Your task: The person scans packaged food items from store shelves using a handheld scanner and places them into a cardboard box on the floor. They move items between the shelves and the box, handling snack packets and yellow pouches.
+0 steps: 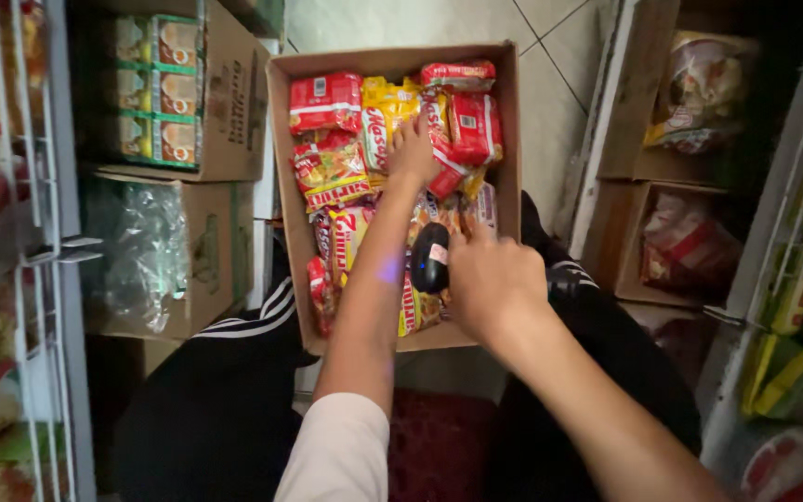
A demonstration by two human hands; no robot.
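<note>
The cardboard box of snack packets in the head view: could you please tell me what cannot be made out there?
- Packets under the left hand: hidden by its palm.
- Black handheld scanner: its grip is hidden by the right hand.
- Cardboard box: its near wall is partly hidden by both forearms.
- Box bottom: buried under snack packets.

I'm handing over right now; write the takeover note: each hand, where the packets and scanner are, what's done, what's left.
Left hand: reaching into the cardboard box, fingers resting on the snack packets; it grips none that I can see.
Right hand: holding a black handheld scanner over the near end of the box.
Box sits on the floor between the knees, full of red and yellow packets.
Done: nothing visibly taken out.
Left: apparently every packet; none shows as handled.
</note>
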